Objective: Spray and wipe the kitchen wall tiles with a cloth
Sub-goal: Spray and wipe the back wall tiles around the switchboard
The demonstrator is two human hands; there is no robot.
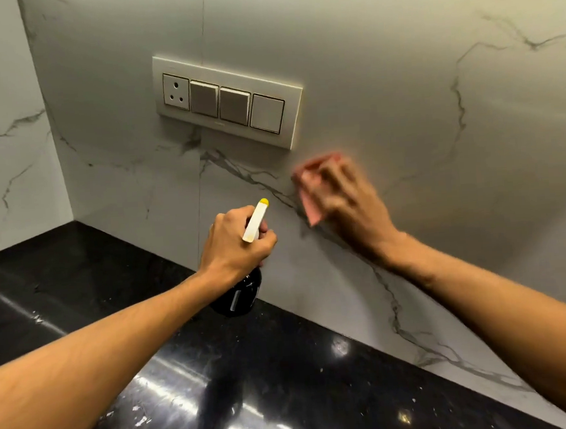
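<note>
We had our right hand (339, 198) flat against the wall tiles (401, 105), fingers spread and pressing the pink cloth (308, 192) onto the marble-look surface, just below and to the right of the switch plate (228, 101). That hand was smeared with blur, which we took as a wiping stroke in progress! Our left hand (235, 242) was closed tight around the neck of the spray bottle (243, 290), below the switch plate and left of the cloth, its white trigger head with the yellow nozzle tip (264, 201) aimed up at the wall. The dark bottle body hung under the fist, above the black countertop (220, 386) and, as far as we could tell, not resting on it.

How far along were we? We judged it midway at best. Only the patch under the switch plate was getting the cloth; we could not make out droplets or wet sheen on the tiles, so what had been sprayed stayed unclear. The broad stretch to the right of the plate, the tiles above it and the side wall to its left looked yet to be covered.
</note>
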